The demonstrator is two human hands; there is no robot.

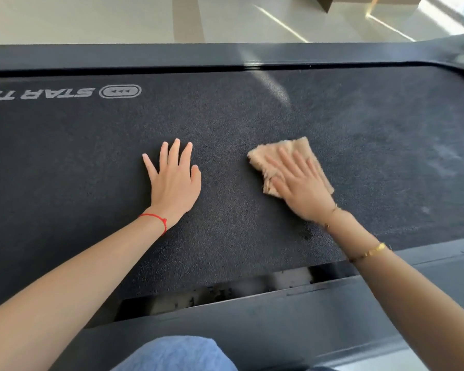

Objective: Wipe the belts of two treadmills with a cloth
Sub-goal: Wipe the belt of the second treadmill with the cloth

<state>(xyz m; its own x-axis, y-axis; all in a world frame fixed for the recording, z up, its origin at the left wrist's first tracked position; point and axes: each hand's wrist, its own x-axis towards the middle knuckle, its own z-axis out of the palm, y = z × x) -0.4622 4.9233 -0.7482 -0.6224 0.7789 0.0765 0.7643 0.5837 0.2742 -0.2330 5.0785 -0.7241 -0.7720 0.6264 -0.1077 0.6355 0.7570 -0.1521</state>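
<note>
Fingers (292, 162) of the right hand (302, 188) lie straight and slightly spread, flat on a tan cloth (287, 156), pressing it down rather than clamping it. The cloth is bunched under the palm and sits on the treadmill belt (252, 116), right of centre. The right hand shows some motion blur. The left hand (174, 183) rests flat on the belt, fingers straight and a little apart, holding nothing, well apart from the cloth.

Step in hand, by judgement: wiping of one belt, with the left hand bracing the body. Greyish, dusty-looking smears show on the belt to the right of the cloth (426, 156); the darker area around the hands looks cleaner, though lighting may account for part of this. The next move calls for steady downward pressure and a sweep toward that right-hand area, keeping the cloth flat beneath the palm so it does not roll up.

Surface: the belt is dark and finely textured, with a printed logo (121, 91) at the far left. A dark side rail (145, 56) runs along the far edge and another (252, 317) along the near edge. A gap (225, 290) between the belt and the near rail exposes the deck beneath. Risk noted: a cloth edge could catch there.

Room: pale floor (118, 17) lies beyond, with sunlit streaks. A second treadmill is not in view. A blue-clad knee (177, 354) appears at the bottom edge.
</note>
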